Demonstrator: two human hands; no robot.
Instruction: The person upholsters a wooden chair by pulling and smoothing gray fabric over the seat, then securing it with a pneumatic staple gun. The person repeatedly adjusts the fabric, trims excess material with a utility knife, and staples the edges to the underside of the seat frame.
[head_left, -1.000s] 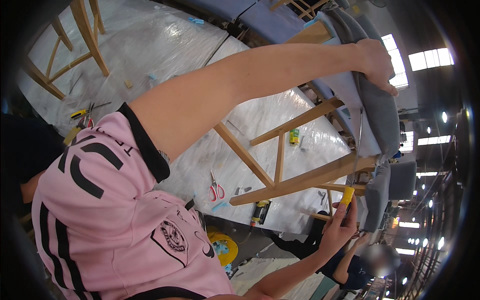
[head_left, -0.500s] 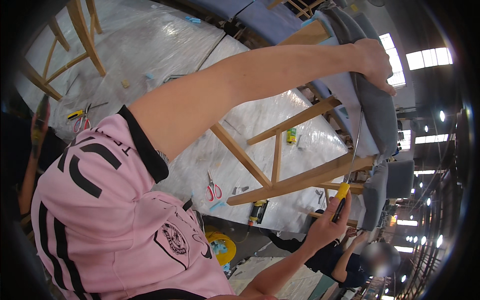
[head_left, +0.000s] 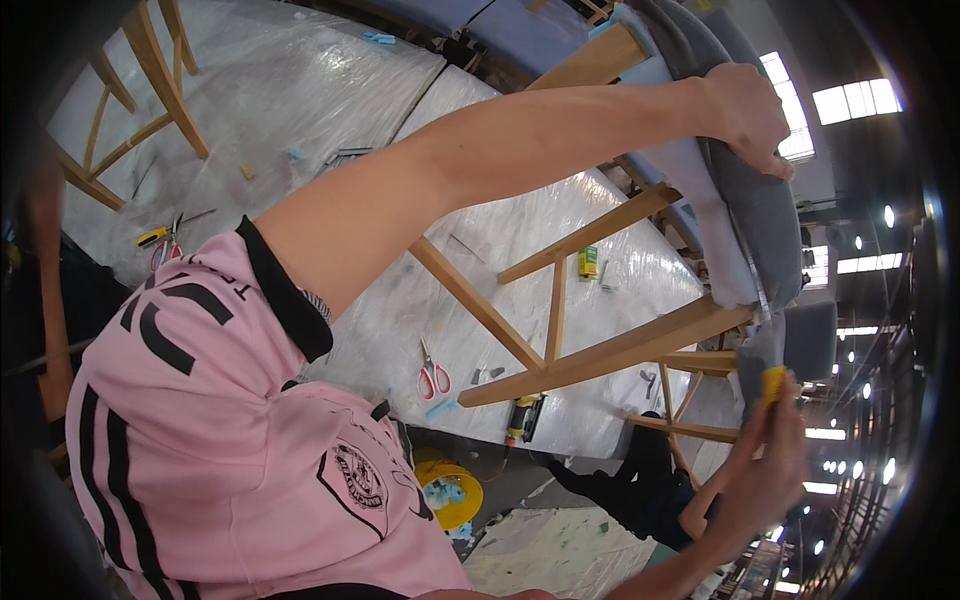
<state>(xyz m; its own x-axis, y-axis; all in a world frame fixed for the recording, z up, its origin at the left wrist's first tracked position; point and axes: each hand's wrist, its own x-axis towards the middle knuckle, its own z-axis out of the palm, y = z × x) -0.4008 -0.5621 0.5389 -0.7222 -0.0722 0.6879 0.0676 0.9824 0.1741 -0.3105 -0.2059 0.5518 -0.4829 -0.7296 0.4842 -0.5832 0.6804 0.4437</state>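
- Your right hand (head_left: pixel 765 470) is closed around a yellow-handled tool (head_left: pixel 773 383), its tip at the lower edge of the grey fabric (head_left: pixel 765 215); you appear to be fixing or trimming the cover.
- Next calls for a steady tool tip along that edge.
- Your left hand (head_left: pixel 745 115) clamps the fabric taut over the wooden chair frame (head_left: pixel 600 355), upended above the table (head_left: pixel 300 110).

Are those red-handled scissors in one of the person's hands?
No, the red-handled scissors lie on the plastic-covered table, apart from both hands.
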